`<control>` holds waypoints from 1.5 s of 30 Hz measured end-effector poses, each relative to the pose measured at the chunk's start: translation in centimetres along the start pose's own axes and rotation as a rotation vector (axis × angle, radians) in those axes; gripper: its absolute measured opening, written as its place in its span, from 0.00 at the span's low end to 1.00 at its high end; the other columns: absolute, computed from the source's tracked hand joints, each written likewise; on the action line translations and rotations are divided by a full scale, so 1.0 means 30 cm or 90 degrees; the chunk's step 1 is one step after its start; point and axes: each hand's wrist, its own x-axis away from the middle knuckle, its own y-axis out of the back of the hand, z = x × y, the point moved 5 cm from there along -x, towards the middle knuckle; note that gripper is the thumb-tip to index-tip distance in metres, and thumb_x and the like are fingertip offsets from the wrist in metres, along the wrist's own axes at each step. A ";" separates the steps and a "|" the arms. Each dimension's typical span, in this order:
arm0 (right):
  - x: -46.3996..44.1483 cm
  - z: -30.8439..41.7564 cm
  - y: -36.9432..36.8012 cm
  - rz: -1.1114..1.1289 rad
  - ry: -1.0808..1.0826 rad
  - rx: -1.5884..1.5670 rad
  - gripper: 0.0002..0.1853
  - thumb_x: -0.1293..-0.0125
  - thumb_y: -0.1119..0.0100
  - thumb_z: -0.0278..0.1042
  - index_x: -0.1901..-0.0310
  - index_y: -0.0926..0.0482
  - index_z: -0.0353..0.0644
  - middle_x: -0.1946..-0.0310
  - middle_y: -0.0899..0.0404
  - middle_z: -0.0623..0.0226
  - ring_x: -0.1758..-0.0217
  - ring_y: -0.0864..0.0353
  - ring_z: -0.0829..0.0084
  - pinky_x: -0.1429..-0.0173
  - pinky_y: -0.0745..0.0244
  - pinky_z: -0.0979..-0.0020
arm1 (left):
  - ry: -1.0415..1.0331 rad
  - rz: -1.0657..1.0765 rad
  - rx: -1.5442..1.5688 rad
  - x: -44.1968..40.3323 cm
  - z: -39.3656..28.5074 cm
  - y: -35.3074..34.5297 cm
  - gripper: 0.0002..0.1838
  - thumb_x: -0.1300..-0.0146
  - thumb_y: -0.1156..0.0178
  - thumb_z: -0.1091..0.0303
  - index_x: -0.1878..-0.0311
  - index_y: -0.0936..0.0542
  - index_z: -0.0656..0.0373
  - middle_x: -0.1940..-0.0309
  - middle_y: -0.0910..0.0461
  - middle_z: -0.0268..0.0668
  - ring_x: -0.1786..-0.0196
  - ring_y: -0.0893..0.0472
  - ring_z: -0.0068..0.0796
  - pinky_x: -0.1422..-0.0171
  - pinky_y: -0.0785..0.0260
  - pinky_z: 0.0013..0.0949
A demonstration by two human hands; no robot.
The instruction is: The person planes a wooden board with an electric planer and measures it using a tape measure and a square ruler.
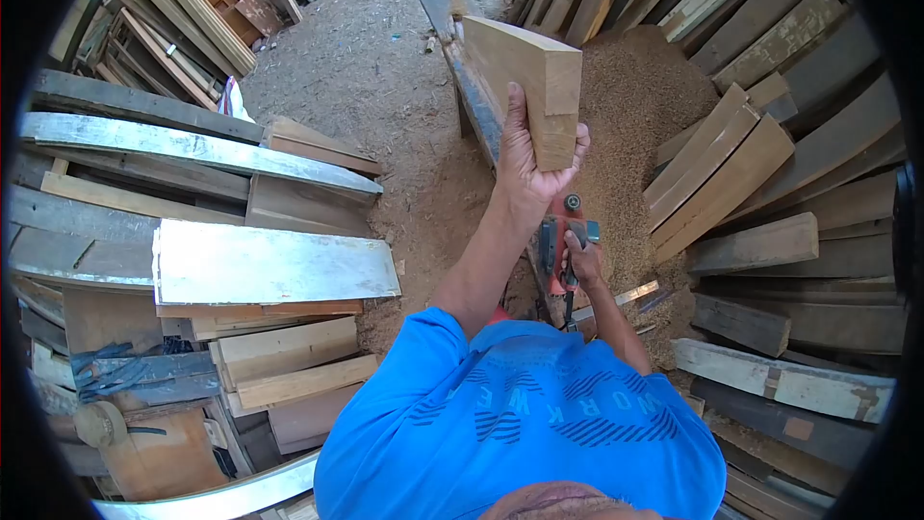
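Note:
A thick, light-brown wooden board (562,87) is tilted up, its near end raised toward me and its far end low over a narrow bench (469,67). My left hand (531,159) is closed around the near end from below, thumb on the left face and fingertips on the right edge. Below and to the right, my right hand (583,258) is wrapped around the dark handle of a red electric planer (556,281). The planer sits at the near part of the bench, apart from the board. My forearm and shirt partly hide the bench's near end.
Planks lie stacked on the left, topped by a white-painted board (274,263). More timber (722,169) leans and lies along the right. A heap of wood shavings (640,87) spreads beside the bench. Other boards (192,5) stand at the far left.

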 end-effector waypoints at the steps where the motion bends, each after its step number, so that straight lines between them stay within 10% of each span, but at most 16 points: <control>1: -0.004 -0.009 0.002 0.000 -0.007 0.007 0.24 0.29 0.37 0.61 0.55 0.24 0.45 0.78 0.25 0.73 0.80 0.24 0.78 0.75 0.27 0.73 | -0.009 -0.027 -0.006 0.008 0.000 -0.003 0.25 0.40 0.26 0.43 0.49 0.17 0.52 0.60 0.12 0.37 0.64 0.14 0.40 0.57 0.18 0.46; 11: 0.070 -0.022 0.117 -0.156 0.281 0.317 0.27 0.27 0.38 0.54 0.45 0.22 0.34 0.61 0.16 0.57 0.56 0.14 0.63 0.50 0.19 0.60 | -0.033 -0.063 -0.010 0.085 -0.030 0.012 0.22 0.39 0.26 0.49 0.56 0.16 0.60 0.67 0.14 0.44 0.65 0.16 0.37 0.55 0.23 0.39; 20: 0.416 -0.406 0.527 -0.170 -0.169 0.821 0.38 0.39 0.34 0.61 0.41 0.26 0.32 0.46 0.21 0.36 0.39 0.21 0.39 0.37 0.25 0.48 | -0.046 -0.022 0.013 0.123 -0.066 0.065 0.23 0.46 0.25 0.61 0.58 0.19 0.72 0.66 0.15 0.48 0.61 0.17 0.39 0.55 0.22 0.37; 28: 0.679 -0.646 0.500 -0.099 -0.030 0.788 0.40 0.42 0.29 0.54 0.35 0.29 0.33 0.49 0.18 0.44 0.42 0.19 0.44 0.41 0.23 0.51 | -0.014 -0.176 -0.036 0.206 -0.135 0.296 0.30 0.41 0.26 0.52 0.48 0.22 0.69 0.64 0.17 0.42 0.65 0.18 0.35 0.60 0.21 0.34; 36: 0.559 -0.520 0.601 -0.090 -0.010 0.574 0.40 0.42 0.26 0.45 0.33 0.31 0.34 0.52 0.16 0.53 0.47 0.16 0.53 0.46 0.21 0.57 | 0.080 -0.170 -0.209 0.558 -0.130 0.614 0.38 0.34 0.39 0.30 0.51 0.19 0.64 0.65 0.18 0.38 0.66 0.20 0.31 0.63 0.22 0.36; 38: 0.548 -0.371 0.620 -0.083 -0.208 0.231 0.31 0.36 0.31 0.42 0.35 0.28 0.35 0.54 0.17 0.62 0.52 0.16 0.67 0.47 0.20 0.65 | 0.090 -0.169 -0.132 0.634 -0.117 0.664 0.34 0.35 0.38 0.29 0.52 0.18 0.56 0.68 0.17 0.37 0.68 0.17 0.32 0.55 0.19 0.42; 40: 0.424 -0.368 0.659 0.036 -0.109 -0.143 0.24 0.29 0.38 0.38 0.36 0.27 0.36 0.55 0.18 0.66 0.52 0.17 0.74 0.46 0.21 0.69 | 0.077 -0.170 -0.097 0.683 -0.087 0.696 0.32 0.35 0.38 0.29 0.54 0.18 0.53 0.71 0.18 0.35 0.71 0.17 0.32 0.45 0.21 0.47; 45: 0.369 0.206 0.249 0.201 -0.012 -0.209 0.21 0.24 0.45 0.42 0.38 0.24 0.35 0.51 0.17 0.63 0.51 0.16 0.70 0.44 0.21 0.68 | 0.031 -0.155 -0.099 0.711 -0.034 0.716 0.33 0.35 0.38 0.31 0.56 0.19 0.57 0.71 0.19 0.35 0.72 0.19 0.29 0.25 0.35 0.54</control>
